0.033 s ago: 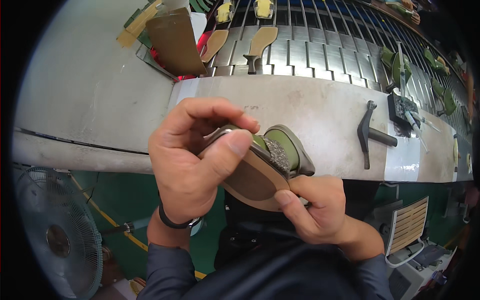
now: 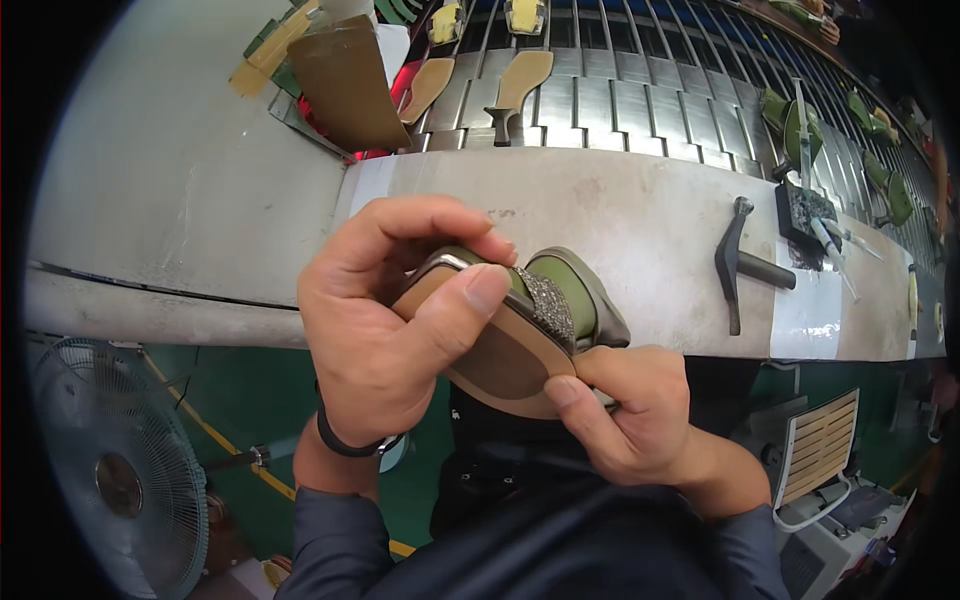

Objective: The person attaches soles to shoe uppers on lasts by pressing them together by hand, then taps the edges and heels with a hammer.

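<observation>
we had the shoe (image 2: 510, 370) up in front of the near edge of the tabletop (image 2: 630, 210), tilted, its brown sole toward us. our left hand (image 2: 375, 330) was half closed around one end, thumb laid over the sole's edge and fingers arched above the far side. our right hand (image 2: 635, 420) was folded into a pinch, thumb and bent forefinger on the rim at the other end.

we judged the shoe fairly light but firm, since a hard-looking green form (image 2: 577, 290) seemed to fill it. the sole looked smooth, perhaps a little slippery, and stiff with some give at its rim. the glittery band (image 2: 548, 303) looked rough and the easiest part to scuff, so we thought the sole's edges or the form the better hold.

we could find no brand or label on the shoe. faint marks (image 2: 503, 213) on the tabletop were too blurred to read.
</observation>
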A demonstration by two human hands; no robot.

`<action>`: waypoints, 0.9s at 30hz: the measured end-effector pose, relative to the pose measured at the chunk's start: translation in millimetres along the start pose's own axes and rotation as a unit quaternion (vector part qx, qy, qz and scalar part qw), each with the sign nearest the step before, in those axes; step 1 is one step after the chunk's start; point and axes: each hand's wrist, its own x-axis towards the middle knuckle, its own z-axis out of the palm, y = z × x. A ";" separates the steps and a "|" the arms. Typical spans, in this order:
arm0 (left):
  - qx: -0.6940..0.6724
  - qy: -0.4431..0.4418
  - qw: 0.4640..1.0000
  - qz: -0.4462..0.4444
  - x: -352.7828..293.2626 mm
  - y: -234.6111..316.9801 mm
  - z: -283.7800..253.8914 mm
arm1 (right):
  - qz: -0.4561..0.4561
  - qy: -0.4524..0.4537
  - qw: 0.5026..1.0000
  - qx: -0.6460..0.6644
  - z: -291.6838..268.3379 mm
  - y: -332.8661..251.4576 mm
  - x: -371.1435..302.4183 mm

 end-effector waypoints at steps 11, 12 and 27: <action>0.233 -0.024 0.972 0.023 50.7 3.9 5.9 | 0.091 0.011 0.996 0.011 -13.9 3.8 23.5; 0.080 -0.046 0.996 -0.012 64.0 0.0 1.6 | 0.167 -0.004 0.982 0.092 -16.5 0.2 34.8; -0.248 -0.130 0.957 -0.073 131.3 -47.9 26.3 | 0.273 -0.014 0.934 0.230 -36.1 23.8 39.0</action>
